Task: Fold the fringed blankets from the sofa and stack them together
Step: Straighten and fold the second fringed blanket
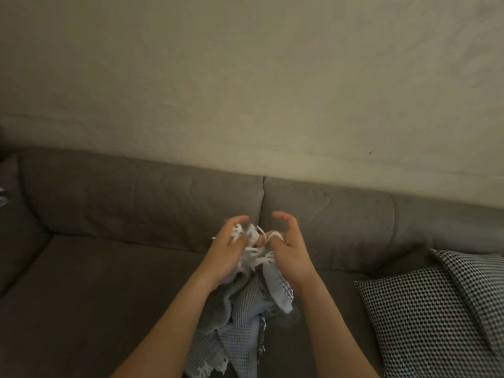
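Observation:
A pale blue-grey blanket (240, 323) with white fringe hangs bunched in front of me over the grey sofa (109, 296). My left hand (226, 252) grips a fringed end of it near the top. My right hand (286, 249) holds the blanket's other fringed part with its lower fingers, and white fringe strands loop over them; its forefinger and thumb arch free above. The two hands are close together, with fringe tangled between them. The blanket's lower part falls between my forearms to the frame's bottom edge.
Two black-and-white patterned cushions (436, 309) lie on the sofa seat at the right. The sofa's backrest (136, 197) runs along a beige wall (245, 77). The sofa's left arm curves forward at the frame's left side.

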Demonstrator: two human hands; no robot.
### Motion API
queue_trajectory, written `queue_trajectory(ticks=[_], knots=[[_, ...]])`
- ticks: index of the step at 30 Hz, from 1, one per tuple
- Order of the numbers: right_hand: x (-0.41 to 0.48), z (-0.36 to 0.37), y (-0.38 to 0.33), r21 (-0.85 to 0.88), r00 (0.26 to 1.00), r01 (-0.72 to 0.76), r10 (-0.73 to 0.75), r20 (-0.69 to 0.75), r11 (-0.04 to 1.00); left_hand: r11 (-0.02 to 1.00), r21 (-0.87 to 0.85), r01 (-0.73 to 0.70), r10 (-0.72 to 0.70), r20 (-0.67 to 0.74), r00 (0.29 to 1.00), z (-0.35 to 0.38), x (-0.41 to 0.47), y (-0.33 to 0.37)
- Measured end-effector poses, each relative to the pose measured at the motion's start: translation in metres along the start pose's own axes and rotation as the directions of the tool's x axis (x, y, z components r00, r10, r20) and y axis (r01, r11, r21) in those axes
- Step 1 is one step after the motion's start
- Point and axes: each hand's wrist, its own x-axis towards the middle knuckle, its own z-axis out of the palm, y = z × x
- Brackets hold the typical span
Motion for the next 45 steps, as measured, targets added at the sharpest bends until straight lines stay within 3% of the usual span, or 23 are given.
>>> queue_trajectory(ticks=[2, 5, 8, 11, 14, 18, 21, 23, 25, 28, 31, 34, 36, 38, 40, 42, 45], knots=[[-0.001, 0.000, -0.004, 0.034, 0.994, 0.052, -0.055, 0.089, 0.998, 0.999, 0.042, 0.012, -0.025, 0.315, 0.949, 0.002, -0.002, -0.002], [-0.004, -0.002, -0.008, 0.067, 0.978, 0.115, -0.125, 0.166, 0.991, 0.994, 0.103, -0.028, -0.025, 0.479, 0.877, 0.003, 0.000, -0.006], [-0.002, -0.004, -0.006, 0.008, 0.984, 0.142, -0.142, 0.111, 0.990, 0.980, 0.182, -0.086, 0.020, 0.335, 0.942, 0.005, 0.003, -0.005], [0.000, -0.006, -0.001, -0.270, 0.990, 0.120, -0.135, -0.036, 0.955, 0.921, 0.376, -0.101, 0.077, 0.078, 0.994, 0.003, 0.006, -0.007], [0.001, -0.010, 0.001, -0.508, 0.988, 0.005, -0.083, -0.131, 0.861, 0.906, 0.413, -0.093, 0.116, -0.030, 0.993, 0.001, 0.006, -0.005], [0.002, -0.015, 0.009, -0.699, 0.997, -0.041, 0.077, 0.020, 0.714, 0.916, 0.391, -0.087, 0.144, -0.117, 0.983, 0.001, 0.004, 0.000], [0.002, -0.021, 0.019, -0.751, 0.984, -0.099, 0.178, 0.025, 0.653, 0.943, 0.331, -0.015, 0.088, -0.207, 0.974, -0.006, 0.009, -0.002], [0.004, -0.024, 0.021, -0.706, 0.978, -0.111, 0.201, 0.046, 0.700, 0.950, 0.310, 0.023, 0.051, -0.230, 0.972, -0.015, 0.012, -0.003], [0.005, -0.024, 0.018, -0.603, 0.961, -0.085, 0.225, 0.160, 0.793, 0.965, 0.242, 0.099, -0.037, -0.251, 0.967, -0.021, 0.016, -0.007], [0.004, -0.016, 0.019, -0.399, 0.941, -0.088, 0.208, 0.268, 0.913, 0.957, -0.091, 0.275, -0.290, -0.275, 0.917, -0.021, 0.016, -0.016], [0.008, -0.009, 0.031, -0.275, 0.951, -0.057, 0.136, 0.277, 0.960, 0.815, -0.426, 0.392, -0.499, -0.174, 0.849, -0.023, 0.013, -0.019], [0.021, -0.017, 0.039, -0.177, 0.981, -0.132, 0.155, 0.120, 0.975, 0.757, -0.507, 0.413, -0.600, -0.288, 0.746, -0.033, 0.010, -0.022], [0.027, -0.024, 0.040, -0.073, 0.976, -0.184, 0.174, -0.128, 0.980, 0.727, -0.569, 0.385, -0.644, -0.369, 0.670, -0.042, 0.013, -0.033], [0.029, -0.030, 0.032, 0.028, 0.873, -0.122, 0.121, -0.472, 0.992, 0.684, -0.642, 0.347, -0.681, -0.391, 0.619, -0.048, 0.015, -0.035], [0.028, -0.034, 0.015, 0.049, 0.692, 0.028, 0.016, -0.722, 0.998, 0.674, -0.663, 0.326, -0.692, -0.412, 0.593, -0.052, 0.019, -0.040], [0.028, -0.034, 0.000, -0.028, 0.606, 0.106, -0.087, -0.791, 0.994, 0.660, -0.683, 0.313, -0.693, -0.391, 0.606, -0.050, 0.021, -0.036], [0.032, -0.019, -0.003, -0.148, 0.693, 0.050, -0.142, -0.707, 0.988, 0.605, -0.717, 0.347, -0.703, -0.276, 0.655, -0.041, 0.029, -0.028]])
